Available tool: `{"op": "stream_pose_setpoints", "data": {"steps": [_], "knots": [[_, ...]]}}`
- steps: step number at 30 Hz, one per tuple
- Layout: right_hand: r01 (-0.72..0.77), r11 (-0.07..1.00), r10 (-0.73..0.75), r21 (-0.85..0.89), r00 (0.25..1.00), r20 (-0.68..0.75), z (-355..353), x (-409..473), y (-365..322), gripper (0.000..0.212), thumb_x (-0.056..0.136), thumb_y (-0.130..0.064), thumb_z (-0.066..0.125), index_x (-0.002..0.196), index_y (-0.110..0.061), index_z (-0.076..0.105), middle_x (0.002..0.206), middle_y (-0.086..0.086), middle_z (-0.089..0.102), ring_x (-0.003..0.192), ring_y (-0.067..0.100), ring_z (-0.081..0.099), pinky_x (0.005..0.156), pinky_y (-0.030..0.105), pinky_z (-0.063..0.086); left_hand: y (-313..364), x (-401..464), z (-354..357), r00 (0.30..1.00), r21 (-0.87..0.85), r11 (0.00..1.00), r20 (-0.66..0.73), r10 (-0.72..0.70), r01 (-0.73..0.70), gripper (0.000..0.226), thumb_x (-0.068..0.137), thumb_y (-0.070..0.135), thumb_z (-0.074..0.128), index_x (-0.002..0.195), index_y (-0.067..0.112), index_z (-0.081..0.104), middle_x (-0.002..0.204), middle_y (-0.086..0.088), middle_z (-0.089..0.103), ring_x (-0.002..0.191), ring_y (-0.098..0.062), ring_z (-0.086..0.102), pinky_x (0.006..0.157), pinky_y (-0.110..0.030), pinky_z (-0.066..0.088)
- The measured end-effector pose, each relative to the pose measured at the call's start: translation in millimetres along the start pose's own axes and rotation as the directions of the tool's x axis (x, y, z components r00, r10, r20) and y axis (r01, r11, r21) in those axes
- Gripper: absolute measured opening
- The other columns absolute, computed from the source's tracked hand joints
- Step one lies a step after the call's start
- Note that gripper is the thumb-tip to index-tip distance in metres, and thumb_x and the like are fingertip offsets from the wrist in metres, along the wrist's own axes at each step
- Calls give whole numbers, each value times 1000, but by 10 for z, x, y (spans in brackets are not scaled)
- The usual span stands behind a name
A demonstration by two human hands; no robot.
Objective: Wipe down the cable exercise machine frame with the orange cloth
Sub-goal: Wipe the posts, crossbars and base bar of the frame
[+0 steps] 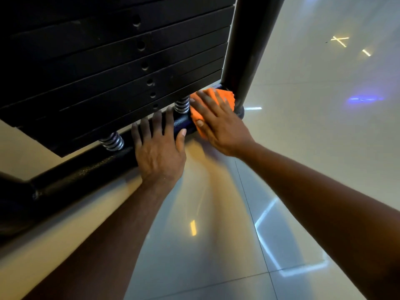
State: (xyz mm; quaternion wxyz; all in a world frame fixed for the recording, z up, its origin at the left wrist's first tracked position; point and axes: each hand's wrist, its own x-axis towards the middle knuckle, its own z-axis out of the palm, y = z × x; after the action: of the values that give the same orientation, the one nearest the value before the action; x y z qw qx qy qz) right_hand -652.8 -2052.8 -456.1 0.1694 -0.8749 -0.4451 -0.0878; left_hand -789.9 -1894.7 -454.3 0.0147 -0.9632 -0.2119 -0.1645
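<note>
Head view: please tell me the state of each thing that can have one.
cloth: bunched, pressed on the base bar under the right hand
right hand: flat on the cloth
left hand: fingers draped over the base bar
weight plates: stacked
springs: under the stack
floor: glossy, reflecting lights

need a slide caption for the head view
Right hand presses orange cloth on base bar; left hand rests alongside.
</note>
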Motion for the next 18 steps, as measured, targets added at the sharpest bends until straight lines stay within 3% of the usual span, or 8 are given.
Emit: {"op": "stream_pose_setpoints", "data": {"steps": [4,7,12,15,18], "knots": [[-185,982,185,36,982,-25,-109,102,132,56,119,-50,29,171,-29,30,179,3,23,168,31,6,134,60,14,-6,-1,-21,1000,-24,1000,17,12,-12,63,113,53,33,166,19,29,165,-13,42,152,-41,37,127,-60,22],[-195,974,200,115,979,-39,-80,68,-110,55,119,-46,33,169,-25,36,178,4,27,169,32,5,135,59,9,-11,-6,-37,1000,-35,999,3,13,-13,63,113,53,35,166,20,31,164,-13,42,151,-40,38,127,-59,23],[-166,980,167,109,986,3,-264,58,-70,54,116,-48,40,166,-27,44,173,-2,40,164,23,27,127,53,38,-18,-12,-67,1000,-47,999,14,14,-13,64,112,53,36,167,20,30,166,-11,41,152,-38,37,127,-57,22],[-144,981,144,128,989,9,-360,-85,-129,51,116,-43,43,162,-23,51,170,-2,46,163,23,32,130,47,34,-55,-33,-124,998,-87,995,34,48,-45,63,111,50,39,166,19,33,168,-10,40,153,-38,36,128,-57,21],[-220,954,214,204,975,51,-479,-416,-346,51,116,-43,44,161,-20,53,167,3,49,162,26,33,133,44,29,-145,-124,-304,991,-167,984,109,76,-57,64,110,48,43,164,15,38,168,-13,40,155,-39,34,129,-57,22]]}}
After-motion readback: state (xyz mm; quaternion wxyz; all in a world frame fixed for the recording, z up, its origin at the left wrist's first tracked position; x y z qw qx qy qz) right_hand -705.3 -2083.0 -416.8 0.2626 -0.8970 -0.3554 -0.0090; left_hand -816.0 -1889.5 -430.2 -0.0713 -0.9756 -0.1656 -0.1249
